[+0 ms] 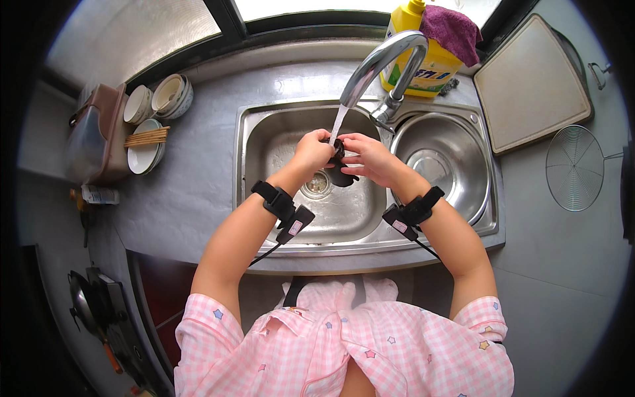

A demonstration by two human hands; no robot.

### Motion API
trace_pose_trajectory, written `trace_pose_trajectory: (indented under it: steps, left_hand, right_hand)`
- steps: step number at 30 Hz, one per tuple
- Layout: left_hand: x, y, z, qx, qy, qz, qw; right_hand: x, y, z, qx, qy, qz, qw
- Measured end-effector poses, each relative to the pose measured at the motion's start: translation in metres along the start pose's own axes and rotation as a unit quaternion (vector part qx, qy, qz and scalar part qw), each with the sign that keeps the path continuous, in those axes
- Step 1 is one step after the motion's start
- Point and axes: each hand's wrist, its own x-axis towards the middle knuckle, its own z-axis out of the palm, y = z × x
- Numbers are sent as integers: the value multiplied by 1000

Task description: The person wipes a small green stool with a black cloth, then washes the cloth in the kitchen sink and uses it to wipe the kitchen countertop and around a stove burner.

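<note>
Both hands are over the left basin of the stainless steel sink (268, 208). My left hand (313, 153) pinches a dark, floppy, wet piece (341, 173), perhaps wood ear fungus, though its kind is hard to settle. On its other side my right hand (371, 158) grips the piece with its fingertips, the fingers a little spread. Running water (339, 123) from the chrome faucet (382, 49) falls onto the piece between my hands. The piece hangs above the basin, near the drain strainer (316, 184).
A steel bowl (474, 186) fills the right basin. Behind the faucet stand a yellow jug (424, 77) and a purple cloth (449, 32). A cutting board (536, 89) and wire skimmer (575, 168) are at right. Bowls (171, 97) and chopsticks (147, 137) lie left.
</note>
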Motion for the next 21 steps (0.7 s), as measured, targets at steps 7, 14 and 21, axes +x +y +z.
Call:
trace_pose_trajectory:
  steps: [7, 14, 21]
  left_hand:
    - [5, 5, -2, -104, -12, -13, 994]
    - [-2, 2, 1, -42, -31, 33, 998]
    - [-2, 6, 2, 134, 20, 55, 989]
  right_hand:
    - [-4, 13, 6, 1, 34, -74, 997]
    - [-10, 5, 11, 33, 45, -47, 997]
    - [21, 20, -32, -117, 61, -111, 985]
